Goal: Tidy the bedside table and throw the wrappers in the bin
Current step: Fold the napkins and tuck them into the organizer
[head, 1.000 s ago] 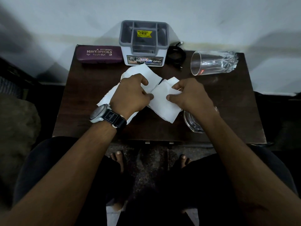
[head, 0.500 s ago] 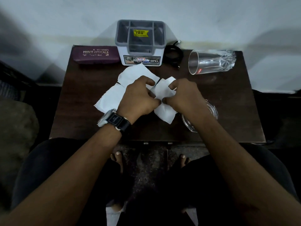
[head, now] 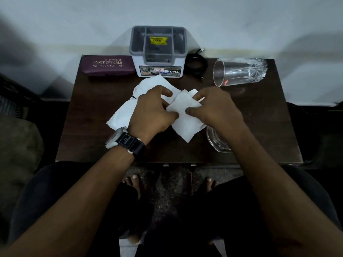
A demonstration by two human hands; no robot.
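Observation:
Several white paper wrappers lie on the dark wooden bedside table [head: 89, 127]. The right wrapper [head: 185, 123] sits between my two hands, and both pinch it. My left hand [head: 150, 112], with a wristwatch, curls its fingers over the papers, covering part of the left wrappers [head: 122, 115]. My right hand [head: 213, 108] grips the right wrapper's edge with thumb and fingers. No bin is in view.
A grey-and-white organiser box [head: 159, 58] stands at the back, a maroon glasses case [head: 109, 65] to its left, a black cable [head: 196, 65] to its right. A drinking glass [head: 239, 72] lies on its side. A glass dish [head: 217, 140] sits under my right forearm.
My hands have moved closer together over the papers. The right wrapper is now gathered and bunched between them, and my left hand covers more of the left wrappers.

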